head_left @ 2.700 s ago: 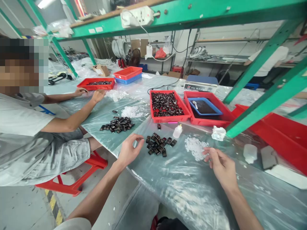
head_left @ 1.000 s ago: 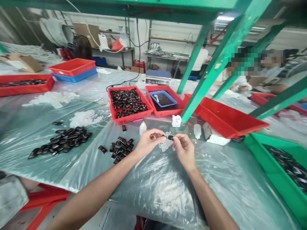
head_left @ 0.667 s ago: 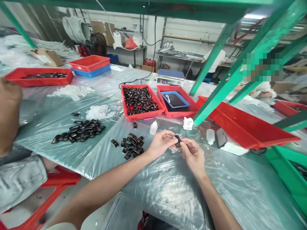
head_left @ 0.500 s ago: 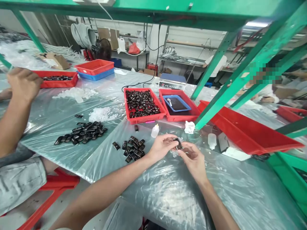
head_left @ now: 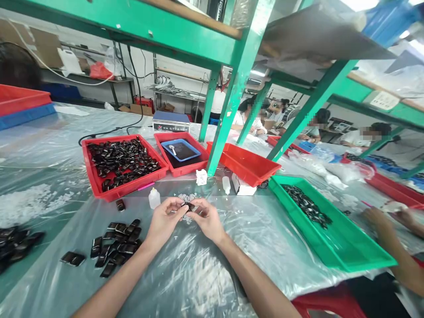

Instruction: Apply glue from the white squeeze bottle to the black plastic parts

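Observation:
A small glossy black part (head_left: 189, 206) is pinched between the fingertips of both hands above the plastic-covered table. My left hand (head_left: 166, 221) closes on its left side, the thumb on top. My right hand (head_left: 208, 221) grips the other side, fingers covering much of it. Under and behind the fingertips lies a scatter of small clear-white pieces (head_left: 186, 197). A white squeeze bottle (head_left: 154, 198) stands just beyond my left hand. To the left sits a loose pile of similar black parts (head_left: 116, 245), with a single one (head_left: 73, 258) apart from it.
A red tray (head_left: 155, 173) full of black parts stands behind. Beside it, another red tray (head_left: 181, 170) holds a blue tray (head_left: 185, 158) with a white spoon. Green posts (head_left: 228, 106) rise at the back. A green bin (head_left: 344, 247) lies right; a co-worker's hands (head_left: 380, 221) are beyond.
The view has swung to the right, bringing the green bin and more people into sight. Both hands still hold the black part, now closer together around it.

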